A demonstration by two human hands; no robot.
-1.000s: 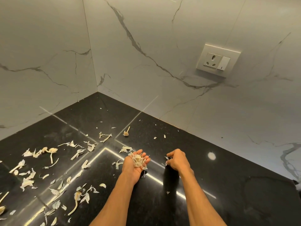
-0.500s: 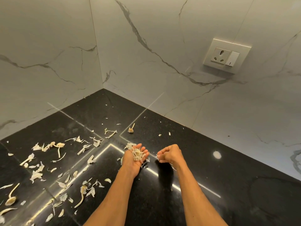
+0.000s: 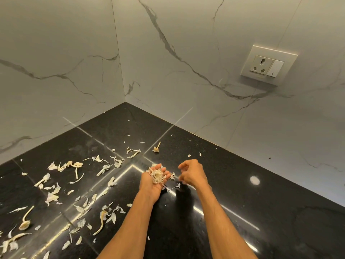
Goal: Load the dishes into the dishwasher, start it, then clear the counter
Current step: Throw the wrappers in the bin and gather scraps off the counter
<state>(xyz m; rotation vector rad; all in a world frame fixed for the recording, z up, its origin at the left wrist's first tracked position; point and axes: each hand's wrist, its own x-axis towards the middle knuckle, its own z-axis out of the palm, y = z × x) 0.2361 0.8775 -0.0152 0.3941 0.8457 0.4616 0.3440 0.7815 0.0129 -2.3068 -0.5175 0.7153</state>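
Left hand (image 3: 152,184) is palm up, its fingers (image 3: 166,173) cupped round a pile of garlic skins (image 3: 157,176). At its 3 o'clock, just beside it, the right hand (image 3: 194,175) has its fingers (image 3: 183,166) curled in. They're blurry, so honestly can't tell if they're pinching a scrap or nothing. Both hover over the black counter (image 3: 261,212). More loose skins (image 3: 53,197) are scattered from 7 to 10 o'clock of the hands, and a little stem stub (image 3: 156,149) lies at 12. Way up at 1 o'clock there's a wall socket (image 3: 268,65) on the marble wall (image 3: 186,43).
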